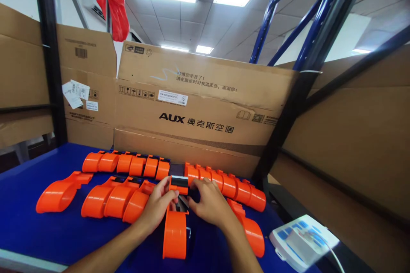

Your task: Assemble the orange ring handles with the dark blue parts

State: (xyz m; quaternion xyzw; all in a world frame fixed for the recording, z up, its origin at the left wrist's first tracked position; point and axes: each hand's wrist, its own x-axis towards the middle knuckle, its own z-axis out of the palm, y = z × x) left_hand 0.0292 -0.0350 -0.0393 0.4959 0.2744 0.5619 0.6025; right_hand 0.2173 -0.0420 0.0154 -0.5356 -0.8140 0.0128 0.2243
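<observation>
An orange tape dispenser point(174, 233) stands in the middle of the blue table, its toothed metal blade point(180, 178) at the top. My left hand point(160, 201) is closed on the dispenser's left side, the thumb lying across its neck. My right hand point(208, 199) is bent at its right side, with fingertips against the blade end and by a dark, shiny flap point(182, 203) in the neck. Whether the right fingers pinch this flap is partly hidden. More orange dispensers point(123, 196) lie close to the left of my hands.
Rows of orange dispensers point(137, 165) line the back, with others point(254, 234) at right. A white power strip point(303, 239) with a plugged-in adapter sits at the right edge. A cardboard wall point(198, 111) and dark metal posts point(285, 115) close off the back of the blue table point(28, 179).
</observation>
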